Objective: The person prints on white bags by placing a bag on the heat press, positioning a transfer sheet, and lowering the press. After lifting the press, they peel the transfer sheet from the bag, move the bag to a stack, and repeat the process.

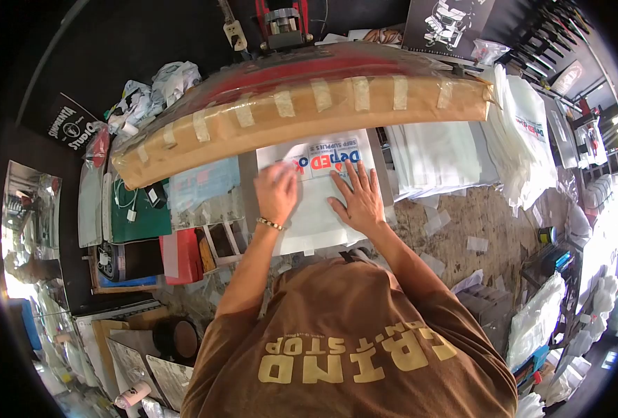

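Observation:
A white printed sheet, perhaps a fabric bag (316,226), lies flat on a grey board in front of me. Blue and red lettering (321,161) crosses its upper part, upside down from my side. My right hand (359,195) rests flat on the sheet with its fingers spread, fingertips at the blue letters. Over the left end of the lettering is my left hand (277,191), a beaded bracelet at its wrist. Its fingers are curled and blurred by motion. Something whitish shows at the fingertips, too smeared to name.
A press head (309,97) edged in brown paper and tape overhangs the sheet's far edge. White bags (434,160) are stacked to the right. Bluish printed sheets (204,187), a green mat (141,217) and a red box (180,258) lie left. Scraps litter the floor.

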Tool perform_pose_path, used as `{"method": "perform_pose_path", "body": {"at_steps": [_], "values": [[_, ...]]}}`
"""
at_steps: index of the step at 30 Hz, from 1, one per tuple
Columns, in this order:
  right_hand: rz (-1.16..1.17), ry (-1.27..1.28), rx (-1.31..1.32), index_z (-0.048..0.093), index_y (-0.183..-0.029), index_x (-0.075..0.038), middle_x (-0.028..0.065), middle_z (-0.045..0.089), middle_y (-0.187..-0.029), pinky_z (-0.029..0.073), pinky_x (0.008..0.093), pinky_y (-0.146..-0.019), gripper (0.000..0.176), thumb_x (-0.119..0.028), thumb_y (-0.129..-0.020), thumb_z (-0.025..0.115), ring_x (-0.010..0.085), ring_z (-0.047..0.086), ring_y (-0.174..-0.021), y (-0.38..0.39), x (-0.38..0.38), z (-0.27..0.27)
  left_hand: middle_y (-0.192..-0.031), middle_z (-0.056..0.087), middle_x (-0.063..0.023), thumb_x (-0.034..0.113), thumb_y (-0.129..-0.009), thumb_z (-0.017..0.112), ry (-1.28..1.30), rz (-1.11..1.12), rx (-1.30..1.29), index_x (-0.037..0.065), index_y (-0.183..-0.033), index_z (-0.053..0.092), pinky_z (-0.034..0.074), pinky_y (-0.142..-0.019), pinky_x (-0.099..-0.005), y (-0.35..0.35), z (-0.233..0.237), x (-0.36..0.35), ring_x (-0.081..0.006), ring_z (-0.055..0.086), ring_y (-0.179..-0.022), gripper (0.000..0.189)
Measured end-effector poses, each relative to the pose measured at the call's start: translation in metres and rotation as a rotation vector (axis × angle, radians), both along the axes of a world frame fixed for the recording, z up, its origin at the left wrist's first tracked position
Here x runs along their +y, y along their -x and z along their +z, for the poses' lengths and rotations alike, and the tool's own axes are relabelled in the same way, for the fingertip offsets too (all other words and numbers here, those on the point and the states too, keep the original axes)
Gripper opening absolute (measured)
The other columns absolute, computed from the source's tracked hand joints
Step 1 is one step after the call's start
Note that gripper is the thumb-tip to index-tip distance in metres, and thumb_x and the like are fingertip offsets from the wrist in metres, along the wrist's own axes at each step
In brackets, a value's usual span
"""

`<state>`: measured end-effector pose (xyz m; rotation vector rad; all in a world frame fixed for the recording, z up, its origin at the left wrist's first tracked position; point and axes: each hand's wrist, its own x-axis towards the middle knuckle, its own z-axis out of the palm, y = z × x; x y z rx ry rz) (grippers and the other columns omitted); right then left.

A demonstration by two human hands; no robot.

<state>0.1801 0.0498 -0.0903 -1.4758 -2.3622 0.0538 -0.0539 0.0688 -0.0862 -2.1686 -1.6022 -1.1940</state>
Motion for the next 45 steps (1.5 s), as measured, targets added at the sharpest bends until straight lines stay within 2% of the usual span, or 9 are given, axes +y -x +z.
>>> {"method": "perform_pose_path", "body": {"at_steps": [3, 4, 6, 9, 12, 20, 27, 35, 45], "values": [[0.024, 0.027, 0.139, 0.046, -0.148, -0.014, 0.0211, 0.036, -0.156, 0.019, 0.0597, -0.119, 0.065, -0.046, -0.093, 0.062, 0.0443, 0.029, -0.145, -0.005, 0.001, -0.002, -0.125, 0.059, -0.0124, 0.008, -0.078, 0.075, -0.042, 0.243, -0.141, 0.012, -0.111, 0.068, 0.043, -0.091, -0.0489, -0.007, 0.017, 0.003, -0.0335, 0.055, -0.109, 0.034], [0.021, 0.03, 0.135, 0.046, -0.148, -0.014, 0.0211, 0.036, -0.156, 0.019, 0.0597, -0.119, 0.065, -0.046, -0.093, 0.062, 0.0443, 0.029, -0.145, -0.009, 0.005, -0.007, -0.123, 0.06, -0.0115, 0.008, -0.078, 0.075, -0.025, 0.151, -0.068, 0.011, -0.109, 0.068, 0.043, -0.092, -0.0488, -0.012, 0.019, 0.003, -0.034, 0.056, -0.109, 0.032], [-0.02, 0.06, 0.528, 0.048, -0.145, -0.008, 0.0217, 0.039, -0.153, 0.021, 0.0585, -0.118, 0.068, -0.039, -0.089, 0.069, 0.0444, 0.03, -0.144, -0.017, 0.013, -0.018, -0.119, 0.063, -0.0094, 0.007, -0.078, 0.074, 0.119, -0.132, -0.038, 0.007, -0.105, 0.068, 0.046, -0.093, -0.0459, -0.019, 0.01, 0.009, -0.0338, 0.058, -0.108, 0.028], [-0.224, -0.018, 0.328, 0.048, -0.142, -0.004, 0.0224, 0.039, -0.152, 0.023, 0.0584, -0.117, 0.068, -0.036, -0.086, 0.072, 0.0447, 0.03, -0.144, -0.035, 0.009, -0.012, -0.116, 0.065, -0.0079, 0.009, -0.076, 0.076, 0.302, -0.377, -0.151, 0.005, -0.102, 0.067, 0.047, -0.092, -0.0435, -0.053, -0.008, 0.02, -0.032, 0.059, -0.108, 0.027], [-0.299, 0.036, 0.314, 0.047, -0.144, -0.004, 0.0244, 0.037, -0.153, 0.026, 0.0589, -0.116, 0.071, -0.038, -0.087, 0.072, 0.0455, 0.029, -0.144, -0.049, 0.002, -0.017, -0.116, 0.066, -0.007, 0.015, -0.074, 0.079, 0.243, -0.424, -0.069, 0.005, -0.101, 0.068, 0.047, -0.093, -0.0428, -0.09, -0.008, 0.031, -0.03, 0.059, -0.11, 0.031], [-0.299, 0.166, 0.489, 0.043, -0.148, -0.008, 0.0303, 0.031, -0.154, 0.04, 0.0498, -0.109, 0.076, -0.042, -0.087, 0.072, 0.0487, 0.038, -0.137, -0.057, -0.006, -0.023, -0.107, 0.069, -0.0021, 0.027, -0.069, 0.084, 0.381, -0.308, 0.009, 0.008, -0.088, 0.073, 0.047, -0.091, -0.0413, -0.118, -0.006, 0.052, -0.0266, 0.06, -0.105, 0.028], [-0.324, 0.233, 0.514, 0.041, -0.149, -0.011, 0.029, 0.032, -0.154, 0.04, 0.0499, -0.109, 0.074, -0.042, -0.088, 0.07, 0.047, 0.039, -0.137, -0.056, -0.006, -0.019, -0.105, 0.068, 0.0009, 0.03, -0.069, 0.084, 0.409, -0.297, 0.12, 0.012, -0.084, 0.075, 0.049, -0.091, -0.0424, -0.118, 0.004, 0.054, -0.0249, 0.061, -0.105, 0.024], [-0.315, 0.238, 0.495, 0.041, -0.149, -0.01, 0.0274, 0.035, -0.152, 0.039, 0.0495, -0.109, 0.074, -0.042, -0.089, 0.069, 0.0451, 0.04, -0.137, -0.056, -0.006, -0.018, -0.106, 0.067, -0.0036, 0.03, -0.07, 0.081, 0.481, -0.348, 0.189, 0.01, -0.098, 0.072, 0.05, -0.095, -0.0425, -0.116, 0.015, 0.06, -0.0273, 0.06, -0.108, 0.035], [-0.289, 0.202, 0.494, 0.04, -0.148, -0.007, 0.0285, 0.039, -0.148, 0.04, 0.0498, -0.108, 0.072, -0.039, -0.09, 0.068, 0.0452, 0.042, -0.135, -0.055, -0.005, -0.02, -0.1, 0.068, -0.002, 0.029, -0.071, 0.078, 0.534, -0.34, 0.286, 0.01, -0.089, 0.076, 0.054, -0.087, -0.0408, -0.119, 0.021, 0.064, -0.0248, 0.063, -0.102, 0.026]]}}
